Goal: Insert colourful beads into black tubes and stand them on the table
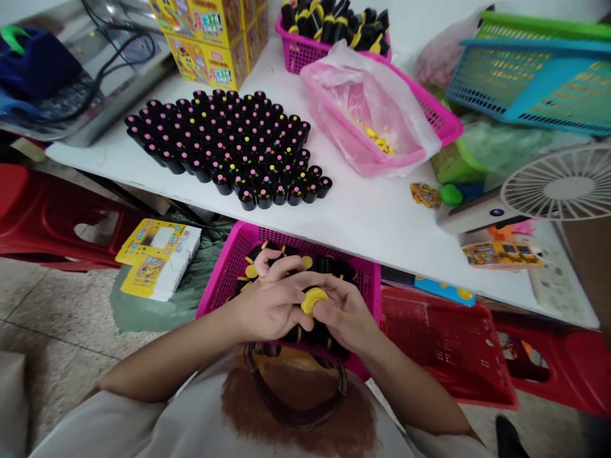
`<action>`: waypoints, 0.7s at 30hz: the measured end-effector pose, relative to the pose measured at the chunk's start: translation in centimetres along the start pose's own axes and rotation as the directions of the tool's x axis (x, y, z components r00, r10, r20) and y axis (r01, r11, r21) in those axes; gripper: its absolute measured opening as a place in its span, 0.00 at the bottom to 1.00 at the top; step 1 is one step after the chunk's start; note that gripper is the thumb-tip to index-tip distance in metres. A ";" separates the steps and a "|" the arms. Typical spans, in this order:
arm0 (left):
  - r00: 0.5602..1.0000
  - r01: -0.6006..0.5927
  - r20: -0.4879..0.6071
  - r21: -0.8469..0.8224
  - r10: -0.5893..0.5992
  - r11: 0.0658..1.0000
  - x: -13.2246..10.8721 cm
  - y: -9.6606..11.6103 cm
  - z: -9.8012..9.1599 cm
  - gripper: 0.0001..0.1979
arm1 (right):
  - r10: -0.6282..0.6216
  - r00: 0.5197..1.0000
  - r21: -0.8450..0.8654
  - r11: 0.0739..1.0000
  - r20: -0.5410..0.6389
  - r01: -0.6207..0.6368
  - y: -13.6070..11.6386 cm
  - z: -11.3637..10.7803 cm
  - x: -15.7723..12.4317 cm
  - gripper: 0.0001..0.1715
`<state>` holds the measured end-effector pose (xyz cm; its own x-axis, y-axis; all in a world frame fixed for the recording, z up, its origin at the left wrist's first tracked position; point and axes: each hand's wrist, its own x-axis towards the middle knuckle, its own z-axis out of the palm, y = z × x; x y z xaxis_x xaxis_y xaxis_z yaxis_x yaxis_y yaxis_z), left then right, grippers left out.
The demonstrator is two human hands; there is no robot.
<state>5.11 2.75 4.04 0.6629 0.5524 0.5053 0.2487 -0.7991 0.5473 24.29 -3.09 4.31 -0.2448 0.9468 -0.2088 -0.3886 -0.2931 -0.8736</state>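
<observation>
My left hand (270, 304) and my right hand (344, 313) meet over a magenta basket (217, 280), both gripping a small round yellow cap (311, 301). The right thumb presses on its face, and the left fingertips touch its near side. Whatever is behind or under the cap is hidden by my fingers. Several black cylinders with yellow parts fill the basket, partly covered by my hands. On the white table ahead, many black cylinders (224, 140) stand upright in a close group, with pink or yellow dots on their tops.
Yellow printed boxes (210, 41) are stacked at the back. A magenta basket (305, 54) holds more black-and-yellow pieces. A bag-lined pink basket (329, 114) contains small yellow bits. At right are a white fan (506, 197) and a blue basket (529, 89). A red crate (439, 343) sits below the table.
</observation>
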 end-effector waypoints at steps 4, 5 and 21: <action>0.991 -0.014 0.134 0.053 0.007 0.999 1.0 -0.6 -1.4 0.16 | 0.040 0.997 -0.034 0.999 -0.073 -0.043 0.2 -1.0 0.6 0.27; 0.991 -0.006 0.137 0.080 -0.005 0.997 1.4 -1.0 -1.9 0.18 | 0.057 0.994 -0.054 0.997 -0.096 -0.063 0.5 -1.2 0.8 0.27; 0.914 0.388 -0.174 0.635 -0.366 0.668 10.7 -6.4 -1.2 0.12 | -0.643 0.765 -0.986 0.150 -0.043 0.071 -15.1 -7.6 13.2 0.24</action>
<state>9.76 14.10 6.74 0.3918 0.8389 0.3779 0.8721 -0.4695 0.1381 33.70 14.86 11.38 0.1007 0.9181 0.3834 0.8005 0.1541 -0.5792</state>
